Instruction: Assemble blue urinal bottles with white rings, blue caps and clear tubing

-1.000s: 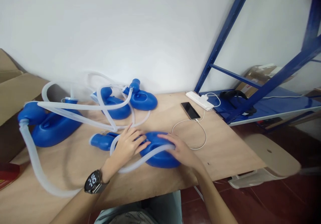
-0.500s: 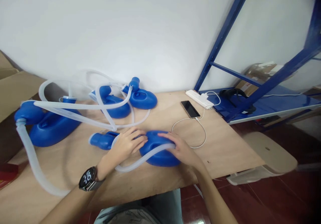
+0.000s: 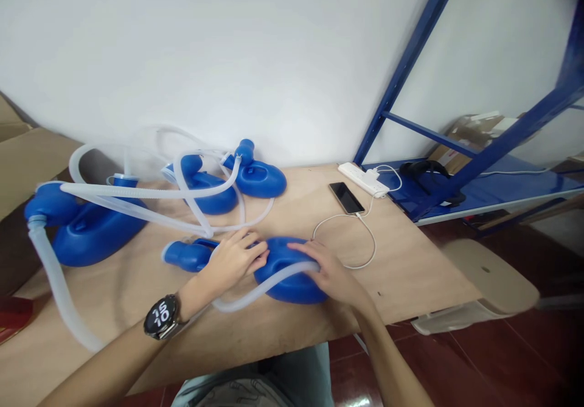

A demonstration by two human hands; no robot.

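A blue plastic urinal bottle [image 3: 296, 288] lies on its side at the table's front, its capped mouth [image 3: 182, 256] pointing left. My left hand [image 3: 237, 258] is closed over the bottle's neck end, fingers curled and hiding the part beneath. My right hand [image 3: 331, 273] grips the bottle's right end, with its fingers along the top. A translucent white hose [image 3: 274, 282] curves across the bottle and passes under my right hand, which hides where it goes. On the left side the hose loops below my left wrist.
More blue urinal bottles [image 3: 260, 180] with tangled hoses [image 3: 155, 194] lie at the back and left. A phone [image 3: 347, 198] charges beside a white power strip [image 3: 362, 179]. A cardboard box [image 3: 31, 163] stands left, a blue rack [image 3: 406, 78] and beige stool [image 3: 493, 273] right.
My left wrist has turned slightly, and the left forearm sits a little further left and lower. The bottle, hose and right hand stay nearly where they were.
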